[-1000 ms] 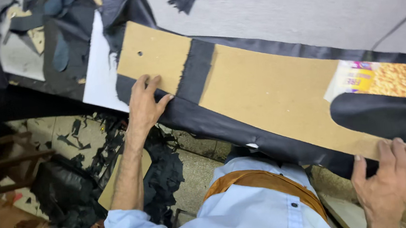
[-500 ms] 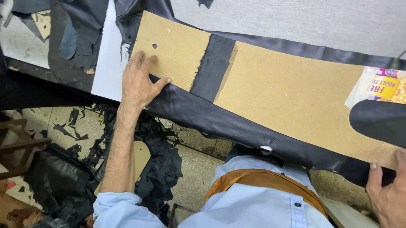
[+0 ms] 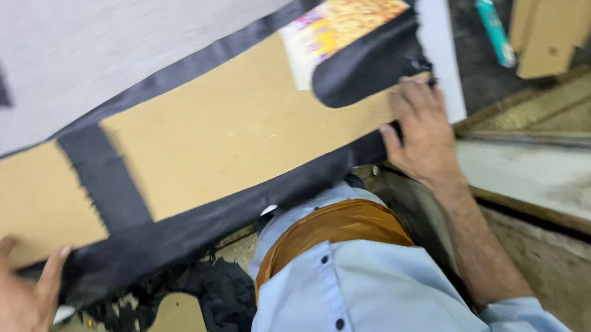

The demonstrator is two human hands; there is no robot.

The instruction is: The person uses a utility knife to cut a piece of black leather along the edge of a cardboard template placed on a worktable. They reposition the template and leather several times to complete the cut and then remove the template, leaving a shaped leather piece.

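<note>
Brown cardboard, cut as one long curved template (image 3: 235, 132), lies across the near edge of the work table on top of a sheet of black, slightly glossy leather-like material (image 3: 195, 235). A black strip (image 3: 108, 179) crosses it near its left end, where a small punched hole shows.

A second ago both hands pressed the same board, but the view faced its left end; now the view has swung right, so the board's right end and the bench beyond it show. The left hand (image 3: 11, 301) has kept its place, fingers spread flat over the board's lower left edge and the black sheet beneath, pressing rather than gripping. The right hand (image 3: 421, 137) has moved up from the lower edge and now lies flat on the right end, fingertips touching a rounded black piece (image 3: 365, 67); it clasps nothing. I judge that the person keeps the template pinned while smoothing along its length.

A glossy printed card in yellow and orange (image 3: 340, 23) sits at the board's right tip, half under the black piece. Further out, a teal lighter (image 3: 493, 20) lies beside more cardboard offcuts (image 3: 556, 8). Black scraps (image 3: 200, 302) litter the floor below, beside the person's pale blue shirt (image 3: 364, 295).
</note>
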